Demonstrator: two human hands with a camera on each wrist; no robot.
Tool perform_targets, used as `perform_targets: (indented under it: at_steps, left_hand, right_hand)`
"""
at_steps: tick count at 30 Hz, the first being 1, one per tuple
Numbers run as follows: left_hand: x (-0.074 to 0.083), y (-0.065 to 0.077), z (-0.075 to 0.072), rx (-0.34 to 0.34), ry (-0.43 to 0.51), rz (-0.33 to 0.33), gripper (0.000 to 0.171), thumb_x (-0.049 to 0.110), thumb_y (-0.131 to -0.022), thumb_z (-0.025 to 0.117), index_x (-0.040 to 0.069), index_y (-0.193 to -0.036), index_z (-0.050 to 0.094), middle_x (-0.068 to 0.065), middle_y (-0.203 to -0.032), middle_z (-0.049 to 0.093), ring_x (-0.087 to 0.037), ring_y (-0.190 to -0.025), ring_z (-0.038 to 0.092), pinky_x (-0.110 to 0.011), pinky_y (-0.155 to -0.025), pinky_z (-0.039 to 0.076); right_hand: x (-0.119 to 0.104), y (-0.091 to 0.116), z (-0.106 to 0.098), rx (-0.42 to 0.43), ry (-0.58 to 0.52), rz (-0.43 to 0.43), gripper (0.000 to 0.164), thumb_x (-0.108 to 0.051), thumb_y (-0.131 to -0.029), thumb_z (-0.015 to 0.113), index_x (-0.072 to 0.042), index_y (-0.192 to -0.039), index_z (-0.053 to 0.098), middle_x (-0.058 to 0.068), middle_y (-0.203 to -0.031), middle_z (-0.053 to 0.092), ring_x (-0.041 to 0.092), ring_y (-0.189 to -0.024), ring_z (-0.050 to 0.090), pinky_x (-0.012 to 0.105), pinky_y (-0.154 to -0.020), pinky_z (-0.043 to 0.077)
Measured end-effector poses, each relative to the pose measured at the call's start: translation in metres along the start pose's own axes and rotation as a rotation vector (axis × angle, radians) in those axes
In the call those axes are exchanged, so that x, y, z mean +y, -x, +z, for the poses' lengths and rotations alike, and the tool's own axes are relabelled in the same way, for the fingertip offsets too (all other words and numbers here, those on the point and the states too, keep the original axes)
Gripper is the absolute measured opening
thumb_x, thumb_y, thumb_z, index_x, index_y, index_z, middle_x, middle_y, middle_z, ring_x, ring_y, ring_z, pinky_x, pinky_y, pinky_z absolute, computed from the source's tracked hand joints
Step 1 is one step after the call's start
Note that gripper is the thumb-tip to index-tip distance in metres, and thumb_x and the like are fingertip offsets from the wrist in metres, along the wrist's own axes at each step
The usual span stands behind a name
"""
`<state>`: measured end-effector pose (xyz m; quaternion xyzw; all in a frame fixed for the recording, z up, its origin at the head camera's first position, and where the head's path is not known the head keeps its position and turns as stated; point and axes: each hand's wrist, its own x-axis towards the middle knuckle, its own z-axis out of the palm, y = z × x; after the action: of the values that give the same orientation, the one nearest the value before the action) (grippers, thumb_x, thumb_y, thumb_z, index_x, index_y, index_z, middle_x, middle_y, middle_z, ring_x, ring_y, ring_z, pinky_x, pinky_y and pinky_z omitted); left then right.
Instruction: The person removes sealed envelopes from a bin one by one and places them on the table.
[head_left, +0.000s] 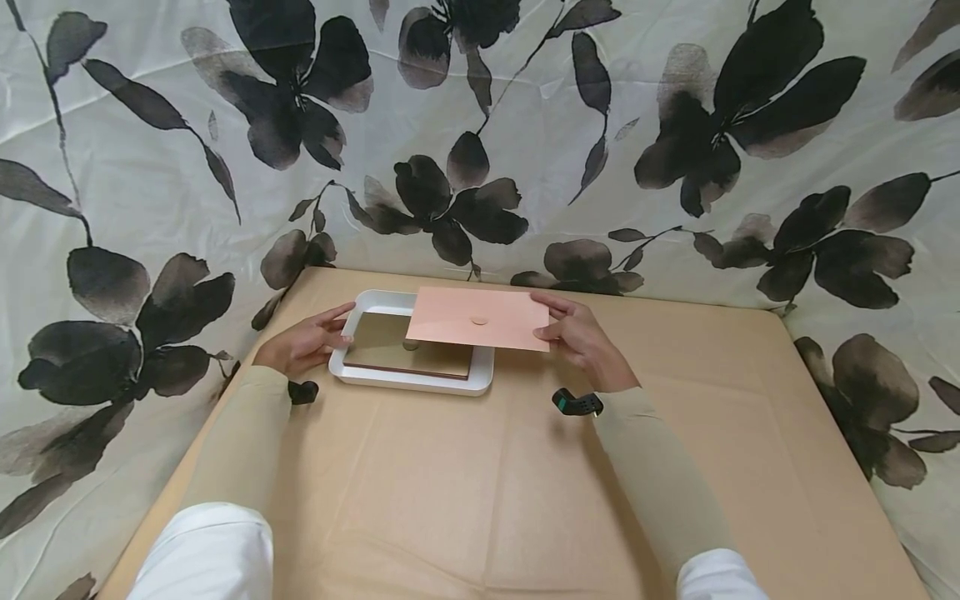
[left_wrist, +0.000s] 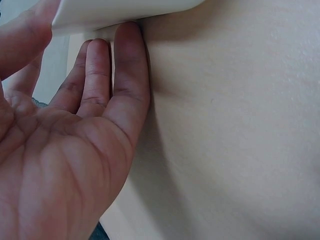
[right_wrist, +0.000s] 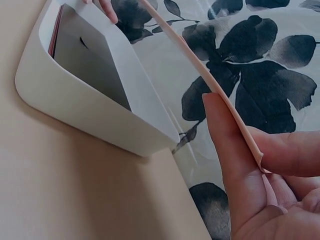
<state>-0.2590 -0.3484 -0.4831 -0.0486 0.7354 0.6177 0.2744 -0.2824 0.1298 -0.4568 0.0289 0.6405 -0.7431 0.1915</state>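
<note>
Above the tray (head_left: 412, 384), a pink envelope (head_left: 477, 310) stretches lengthwise left-to-right.

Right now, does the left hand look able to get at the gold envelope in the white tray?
Probably yes, if the left hand lets go of the white tray: the gold envelope lies uncovered on that side; the pink envelope hides only part of it.

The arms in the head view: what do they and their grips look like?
They are a person's. Each arm wears a beige sleeve, with a white sleeve higher up. Each wrist has a black band; the right one shows a small green patch. The left grip and right grip are ungloved hands.
</note>
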Motion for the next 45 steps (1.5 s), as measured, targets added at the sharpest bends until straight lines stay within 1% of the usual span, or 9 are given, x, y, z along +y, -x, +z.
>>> perform_targets:
  at_steps: [3, 6, 14, 22, 26, 31, 36, 43, 45]
  left_hand:
    - [0.0, 0.001, 0.001, 0.004, 0.004, -0.004, 0.092, -0.004, -0.101, 0.056, 0.031, -0.169, 0.006, -0.015, -0.176, 0.009, -0.042, -0.157, 0.023, -0.061, -0.124, 0.026]
    - [0.0, 0.002, 0.002, 0.005, 0.01, -0.007, 0.092, -0.005, -0.101, 0.056, 0.031, -0.169, 0.006, -0.014, -0.176, 0.008, -0.042, -0.157, 0.022, -0.061, -0.125, 0.025]
    - [0.0, 0.002, 0.002, -0.025, 0.02, 0.013, 0.091, -0.004, -0.102, 0.055, 0.029, -0.169, 0.004, -0.017, -0.176, 0.007, -0.045, -0.156, 0.023, -0.062, -0.121, 0.029]
    - [0.0, 0.003, 0.003, -0.002, 0.014, -0.003, 0.091, -0.003, -0.101, 0.057, 0.03, -0.169, 0.006, -0.016, -0.176, 0.007, -0.045, -0.157, 0.022, -0.062, -0.121, 0.03]
    - [0.001, 0.002, 0.003, 0.007, 0.009, -0.007, 0.089, -0.002, -0.102, 0.056, 0.029, -0.169, 0.008, -0.015, -0.177, 0.007, -0.045, -0.159, 0.02, -0.062, -0.122, 0.029]
    - [0.002, 0.002, 0.002, 0.009, 0.008, -0.006, 0.089, -0.002, -0.102, 0.057, 0.03, -0.169, 0.008, -0.016, -0.176, 0.009, -0.044, -0.159, 0.021, -0.061, -0.122, 0.028]
    - [0.001, 0.002, 0.002, -0.002, -0.002, 0.003, 0.09, -0.001, -0.102, 0.057, 0.031, -0.169, 0.006, -0.019, -0.176, 0.009, -0.045, -0.157, 0.021, -0.062, -0.123, 0.028]
    - [0.002, 0.003, 0.004, 0.015, 0.02, -0.007, 0.089, -0.002, -0.102, 0.057, 0.031, -0.169, 0.009, -0.017, -0.176, 0.009, -0.044, -0.158, 0.021, -0.061, -0.124, 0.026]
    - [0.002, 0.002, 0.003, 0.015, 0.017, -0.007, 0.089, -0.002, -0.102, 0.057, 0.031, -0.169, 0.008, -0.017, -0.176, 0.009, -0.044, -0.158, 0.021, -0.061, -0.124, 0.026]
  right_hand:
    - [0.0, 0.0, -0.003, -0.005, -0.008, 0.013, 0.075, 0.025, -0.089, 0.056, -0.012, -0.155, 0.052, 0.01, -0.163, 0.047, 0.012, -0.095, 0.066, 0.018, -0.066, 0.057]
    - [-0.001, 0.001, -0.006, -0.007, -0.008, 0.023, 0.075, 0.024, -0.09, 0.056, -0.013, -0.155, 0.052, 0.009, -0.164, 0.045, 0.013, -0.096, 0.064, 0.018, -0.067, 0.057]
    - [0.001, 0.002, -0.017, -0.015, -0.009, 0.019, 0.075, 0.024, -0.09, 0.056, -0.011, -0.155, 0.05, 0.01, -0.165, 0.043, 0.011, -0.085, 0.064, 0.017, -0.06, 0.051]
    - [-0.001, 0.004, -0.027, -0.007, 0.006, 0.028, 0.072, 0.022, -0.091, 0.056, -0.01, -0.155, 0.05, 0.008, -0.167, 0.04, 0.011, -0.085, 0.063, 0.018, -0.056, 0.045]
    - [-0.002, 0.005, -0.033, -0.006, 0.002, 0.022, 0.07, 0.023, -0.091, 0.055, -0.007, -0.154, 0.05, 0.009, -0.168, 0.038, 0.011, -0.083, 0.063, 0.018, -0.055, 0.045]
    - [-0.002, 0.004, -0.039, -0.014, -0.013, 0.002, 0.068, 0.024, -0.09, 0.055, -0.004, -0.152, 0.051, 0.013, -0.166, 0.04, 0.009, -0.082, 0.064, 0.017, -0.057, 0.05]
    - [-0.002, 0.004, -0.044, -0.022, -0.011, 0.002, 0.067, 0.023, -0.091, 0.055, -0.004, -0.152, 0.05, 0.014, -0.166, 0.038, 0.009, -0.072, 0.063, 0.018, -0.052, 0.045]
    - [-0.003, 0.005, -0.051, -0.016, 0.001, 0.021, 0.066, 0.022, -0.092, 0.055, -0.007, -0.152, 0.051, 0.008, -0.175, 0.02, 0.009, -0.068, 0.061, 0.019, -0.051, 0.04]
    - [-0.003, 0.005, -0.053, -0.016, -0.001, 0.02, 0.066, 0.022, -0.092, 0.055, -0.007, -0.152, 0.051, 0.007, -0.176, 0.019, 0.009, -0.068, 0.061, 0.018, -0.051, 0.04]
